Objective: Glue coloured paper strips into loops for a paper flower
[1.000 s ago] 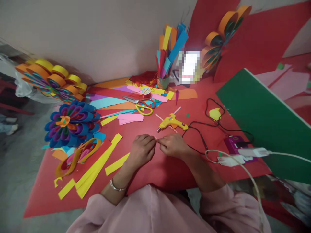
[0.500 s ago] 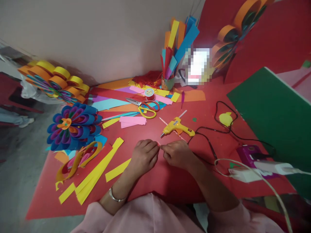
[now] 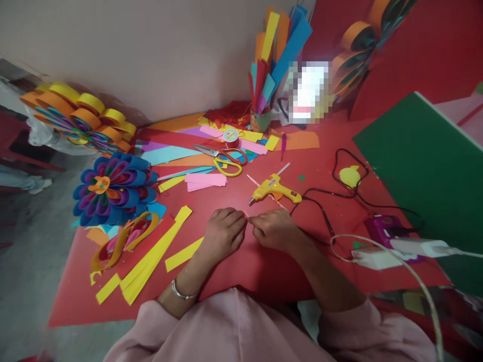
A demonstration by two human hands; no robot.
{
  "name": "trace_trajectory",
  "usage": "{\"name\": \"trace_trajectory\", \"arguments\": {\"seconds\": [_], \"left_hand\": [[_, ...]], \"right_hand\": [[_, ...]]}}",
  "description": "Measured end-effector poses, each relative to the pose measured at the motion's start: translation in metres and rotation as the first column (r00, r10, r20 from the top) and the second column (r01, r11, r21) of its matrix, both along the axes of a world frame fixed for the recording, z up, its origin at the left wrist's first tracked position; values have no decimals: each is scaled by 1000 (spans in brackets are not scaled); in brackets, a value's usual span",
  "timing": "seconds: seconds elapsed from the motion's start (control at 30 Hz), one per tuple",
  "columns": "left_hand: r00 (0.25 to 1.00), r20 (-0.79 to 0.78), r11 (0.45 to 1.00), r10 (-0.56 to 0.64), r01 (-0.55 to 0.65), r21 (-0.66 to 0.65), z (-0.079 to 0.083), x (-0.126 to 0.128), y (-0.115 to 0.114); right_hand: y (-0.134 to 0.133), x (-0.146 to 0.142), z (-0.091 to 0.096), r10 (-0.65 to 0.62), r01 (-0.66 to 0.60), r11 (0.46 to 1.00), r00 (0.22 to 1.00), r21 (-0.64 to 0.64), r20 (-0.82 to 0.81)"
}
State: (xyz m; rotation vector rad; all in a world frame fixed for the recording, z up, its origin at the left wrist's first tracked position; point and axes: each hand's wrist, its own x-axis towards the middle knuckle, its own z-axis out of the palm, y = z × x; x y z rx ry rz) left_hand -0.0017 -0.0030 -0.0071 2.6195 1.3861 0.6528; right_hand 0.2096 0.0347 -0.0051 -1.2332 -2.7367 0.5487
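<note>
My left hand (image 3: 225, 232) and my right hand (image 3: 273, 230) meet fingertip to fingertip above the red tabletop (image 3: 241, 269). Both are closed in a pinch. Between them a sliver of something pinkish red (image 3: 246, 214) shows; it is too small and too covered by the fingers to name. Just beyond my right hand lies a yellow hot glue gun (image 3: 272, 187), its nozzle pointing left toward my fingers. One loose yellow paper strip (image 3: 183, 255) rests beside my left wrist. Further off are scissors (image 3: 229, 164) with one red and one yellow handle loop, and pink paper strips (image 3: 206, 182).
At the left stand a blue-purple paper flower (image 3: 113, 188) and an orange-yellow one (image 3: 81, 115). A cup (image 3: 260, 120) of paper strips and a thread spool (image 3: 231, 138) are at the back. Black cord (image 3: 322, 213), a purple power block (image 3: 385, 229) and a green board (image 3: 411, 186) occupy the right.
The whole view has shifted slightly, so things on the table appear a little higher. Both hands keep their pinch together, with scarcely any change in position relative to the glue gun.
</note>
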Motion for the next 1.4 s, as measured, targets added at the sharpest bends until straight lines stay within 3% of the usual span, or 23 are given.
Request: {"name": "trace_trajectory", "arguments": {"seconds": [0.97,1.4], "left_hand": [[1000,3,1000,-5,5,11,3,2,-1],[1000,7,1000,-1,1,0,-2,-1,-1]], "right_hand": [[4,-5,17,0,8,998,994,-69,113],[3,0,4,5,0,998,997,-67,79]]}}
